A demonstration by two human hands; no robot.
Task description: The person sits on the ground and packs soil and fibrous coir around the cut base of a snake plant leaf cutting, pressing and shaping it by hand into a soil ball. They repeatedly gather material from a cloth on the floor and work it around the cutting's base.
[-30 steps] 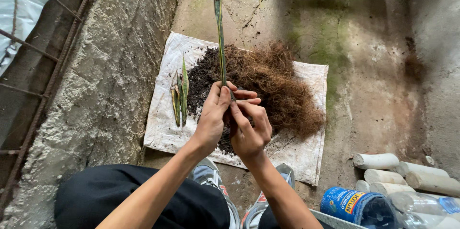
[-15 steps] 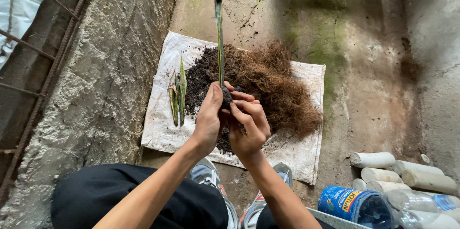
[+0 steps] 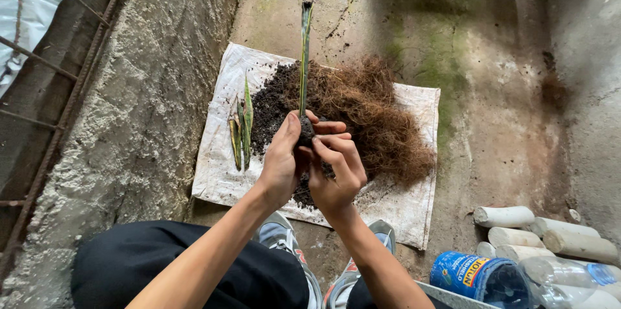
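Left hand (image 3: 279, 163) and right hand (image 3: 336, 170), both mine, clamp together around a dark soil clump (image 3: 305, 131) at the base of an upright green leaf cutting (image 3: 304, 57). Beneath them, white sack (image 3: 414, 209) on concrete; more cuttings (image 3: 242, 129) left, loose soil (image 3: 272, 99) and brown fibre pile (image 3: 375, 115) beyond.

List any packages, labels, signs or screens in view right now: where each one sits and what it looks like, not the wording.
Blue plastic bottle: lying on its side at lower right, beside the white tubes; round, blue wrap label with yellow and white print.
Clear plastic bottle: lying just right of it; transparent, blue cap, no label visible.
White woven sack: spread flat on the floor under the soil and fibre; plain, no print visible.
No signs or screens.
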